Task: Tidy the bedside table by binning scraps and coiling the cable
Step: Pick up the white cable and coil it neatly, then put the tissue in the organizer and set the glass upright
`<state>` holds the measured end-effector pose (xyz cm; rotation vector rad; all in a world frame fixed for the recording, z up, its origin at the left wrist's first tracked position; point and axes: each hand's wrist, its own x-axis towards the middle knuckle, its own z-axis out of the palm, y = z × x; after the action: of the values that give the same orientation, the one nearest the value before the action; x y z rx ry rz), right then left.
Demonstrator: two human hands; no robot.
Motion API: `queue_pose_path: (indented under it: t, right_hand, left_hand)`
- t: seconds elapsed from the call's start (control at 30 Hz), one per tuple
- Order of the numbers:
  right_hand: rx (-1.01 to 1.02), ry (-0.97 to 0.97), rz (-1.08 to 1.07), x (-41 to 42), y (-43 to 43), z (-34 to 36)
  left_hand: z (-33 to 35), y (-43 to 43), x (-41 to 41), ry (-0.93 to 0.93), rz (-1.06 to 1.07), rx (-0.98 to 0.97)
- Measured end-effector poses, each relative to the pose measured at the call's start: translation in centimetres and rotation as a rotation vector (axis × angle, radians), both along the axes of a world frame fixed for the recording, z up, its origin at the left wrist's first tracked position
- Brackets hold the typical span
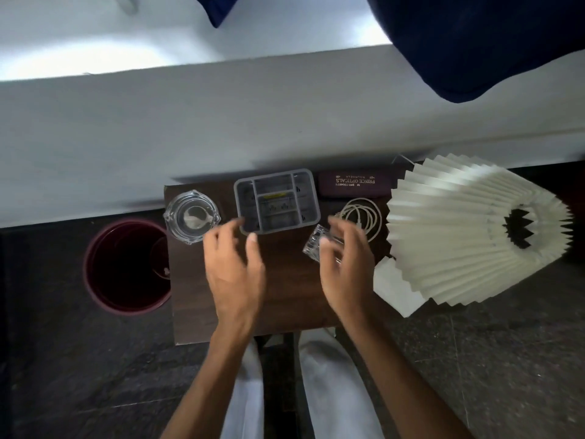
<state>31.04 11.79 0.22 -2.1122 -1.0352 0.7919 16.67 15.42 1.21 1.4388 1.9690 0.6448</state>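
— Two hands over the bedside table [221, 318]: what is each doing?

— Left hand [235, 267] hovers with fingers spread and empty, just short of the grey organiser tray [311, 198] at the table's back edge. Right hand [343, 264] is curled around a small clear glass [313, 245], tilted on its side.

— And the cable [361, 217]?

— Already lying in a loose coil near the back right corner, just beyond the right hand's fingertips, so that hand is nearer. As a round loop it has no long axis to speak of.

— Containers?

— The tray's compartments hold small items too blurred to name. The glass ashtray [191, 217] at the left edge has a pale smear or scrap inside. The maroon bin [104, 280] stands on the floor just off the left edge; something pale shows near its inner wall.

— Next?

— Probably setting down the glass.
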Motion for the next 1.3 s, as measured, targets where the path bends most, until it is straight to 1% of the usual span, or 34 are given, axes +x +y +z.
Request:
queue_pose_path:
  t: [0.07,0.17,0.23,0.27,0.33,0.5,0.67,0.73,0.8,0.87,0.9,0.97,1.07,1.1,1.17,1.23,1.3]
  right_hand:
    - [-0.073,-0.007,0.027,0.2,3.4,0.3]
    - [-0.288,0.097,0.064,0.7,6.6,0.0]
    - [-0.358,0.188,0.070,0.7,7.2,-0.1]
    - [-0.370,0.224,0.067,0.6,7.3,0.0]
    - [-0.364,0.250,0.069,0.2,7.2,-0.2]
    - [-0.317,0.224,0.059,-1.4,6.6,-0.7]
    - [-0.265,0.192,0.057,-1.4,6.1,-1.1]
    - [-0.188,0.160,0.011,-1.0,4.7,-0.7]
    - [-0.092,0.100,-0.062,-0.4,1.7,0.3]
    - [-0.033,0.034,-0.177,0.5,-2.5,0.9]
    - [-0.051,0.020,-0.247,1.2,-5.0,0.9]
    - [-0.150,0.012,-0.385,3.0,-9.3,-0.1]
    - [-0.295,-0.017,-0.499,6.2,-13.6,-2.8]
    - [-0.323,-0.035,-0.492,7.2,-14.1,-3.5]
    - [-0.360,-0.132,-0.407,8.8,-14.0,-4.7]
    - [-0.404,-0.265,-0.288,10.0,-13.2,-5.7]
    - [-0.471,-0.327,-0.193,10.9,-12.5,-6.5]
  left_hand:
    - [-0.5,1.3,-0.8,-0.114,0.116,-0.126]
    - [-1.4,3.5,-1.0,-0.295,0.209,-0.344]
    - [-2.0,4.7,-0.8,-0.431,0.216,-0.417]
    - [-2.2,5.1,-0.7,-0.462,0.219,-0.426]
    - [-2.6,5.6,-0.6,-0.479,0.228,-0.413]
    - [-2.6,6.1,-1.1,-0.475,0.217,-0.383]
    - [-3.2,5.8,-2.2,-0.436,0.153,-0.390]
    - [-3.1,5.4,-2.4,-0.396,0.146,-0.364]
    - [-2.8,4.4,-2.8,-0.343,0.197,-0.331]
    - [-2.6,2.6,-3.4,-0.386,0.270,-0.265]
    - [-2.5,1.4,-3.5,-0.439,0.303,-0.225]
    - [-1.9,-1.6,-3.1,-0.534,0.330,-0.189]
    - [-0.7,-6.4,-0.8,-0.628,0.314,-0.260]
    - [-0.7,-7.9,0.0,-0.661,0.312,-0.304]
    - [-1.3,-10.4,1.9,-0.729,0.327,-0.418]
    - [-2.5,-12.3,3.8,-0.752,0.307,-0.543]
    - [-3.6,-13.8,5.9,-0.757,0.263,-0.637]
